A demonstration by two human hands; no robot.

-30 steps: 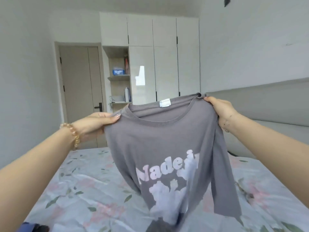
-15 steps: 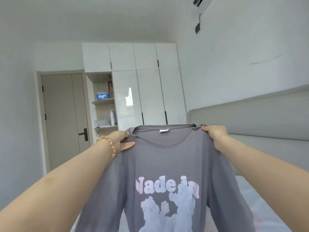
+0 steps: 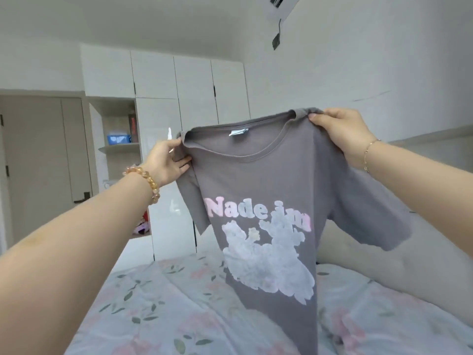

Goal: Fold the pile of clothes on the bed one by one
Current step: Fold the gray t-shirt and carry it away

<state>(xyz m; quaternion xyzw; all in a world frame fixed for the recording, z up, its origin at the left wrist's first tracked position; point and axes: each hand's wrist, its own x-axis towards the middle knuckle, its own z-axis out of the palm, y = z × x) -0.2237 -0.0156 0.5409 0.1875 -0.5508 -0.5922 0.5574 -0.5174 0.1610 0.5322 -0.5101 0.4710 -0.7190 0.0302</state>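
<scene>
A grey T-shirt [image 3: 258, 180] with pink lettering and a pale bear print hangs in the air above the bed, its front facing me. My left hand [image 3: 166, 162] pinches its left shoulder beside the collar. My right hand [image 3: 343, 131] grips the right shoulder, held higher, so the shirt tilts. The shirt's hem drops out of view at the bottom of the frame. The pile of clothes is not in view.
The bed [image 3: 158, 311] with a flowered sheet lies below the shirt. A padded headboard [image 3: 435, 139] runs along the right wall. White wardrobes [image 3: 194, 93] with open shelves stand behind, and a door [image 3: 43, 160] is at the far left.
The shirt has swung to the right and tilted, my right hand rising above my left. The view has dropped a little, so the bed shows again under the shirt.
</scene>
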